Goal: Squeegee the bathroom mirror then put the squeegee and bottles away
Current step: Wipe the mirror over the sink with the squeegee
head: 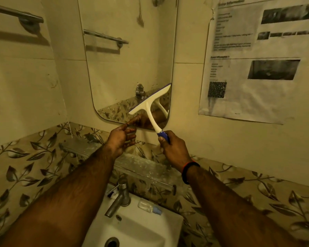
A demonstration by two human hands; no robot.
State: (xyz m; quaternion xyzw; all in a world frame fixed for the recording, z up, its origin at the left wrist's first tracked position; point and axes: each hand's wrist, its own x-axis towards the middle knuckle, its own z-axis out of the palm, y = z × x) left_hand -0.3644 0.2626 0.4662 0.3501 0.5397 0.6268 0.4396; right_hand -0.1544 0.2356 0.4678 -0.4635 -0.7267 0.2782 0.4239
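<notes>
The right hand (pixel 171 148) grips the white plastic squeegee with blue handle (pixel 151 106), blade tilted on the lower right of the frameless rectangular wall mirror (pixel 127 59). The left hand (pixel 121 138), fingers loosely curled, touches the mirror's bottom edge. A tilted blade could leave streaks.

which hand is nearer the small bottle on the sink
Right. The right hand is above the bottle; the left hand is higher and farther left.

White squeegee (pixel 151 104) with blue handle, blade tilted against the lower right corner of the wall mirror (pixel 128 56); a small clear bottle (pixel 149 206) lies on the sink rim, near right of the tap.
</notes>
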